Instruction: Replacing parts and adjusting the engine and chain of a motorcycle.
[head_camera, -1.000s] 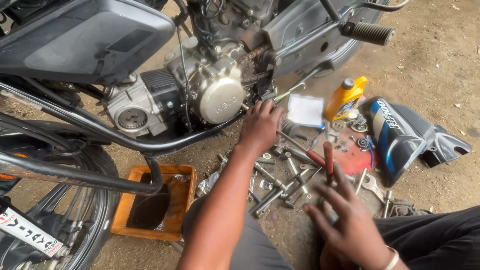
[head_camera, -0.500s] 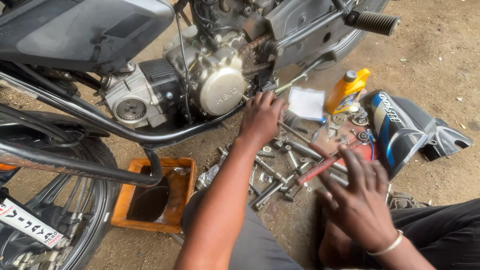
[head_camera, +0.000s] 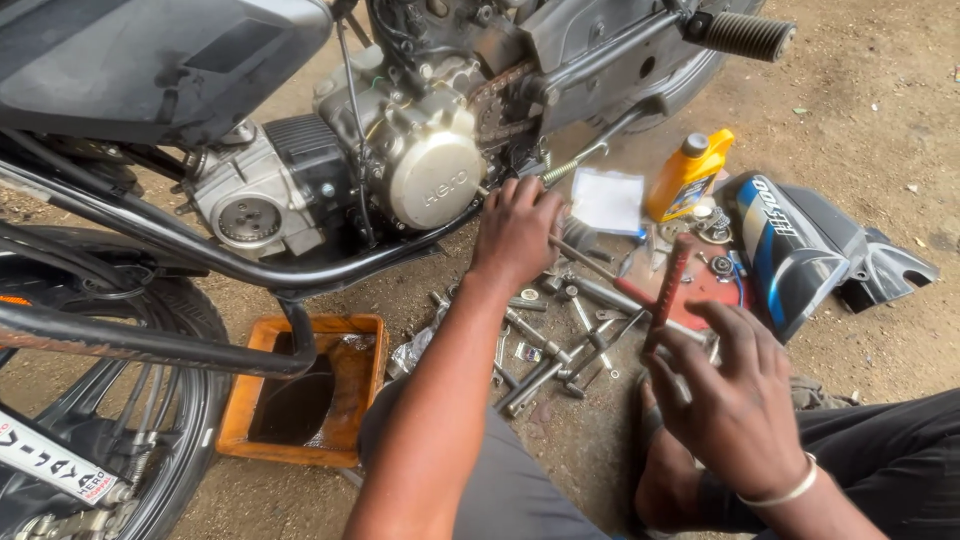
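right hand (head_camera: 735, 400) gripping red-handled tool (head_camera: 668, 293) — tip hidden

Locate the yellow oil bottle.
In the head view, the yellow oil bottle stands upright on the ground, upper right, between the white packet and the blue-and-black side panel.

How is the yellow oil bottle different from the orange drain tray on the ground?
The yellow oil bottle stands upright and capped beside the loose side panel; the orange drain tray lies flat and open under the motorcycle frame. The bottle is slim and closed, while the tray is wide and holds dark liquid. Both rest on the dirt ground.
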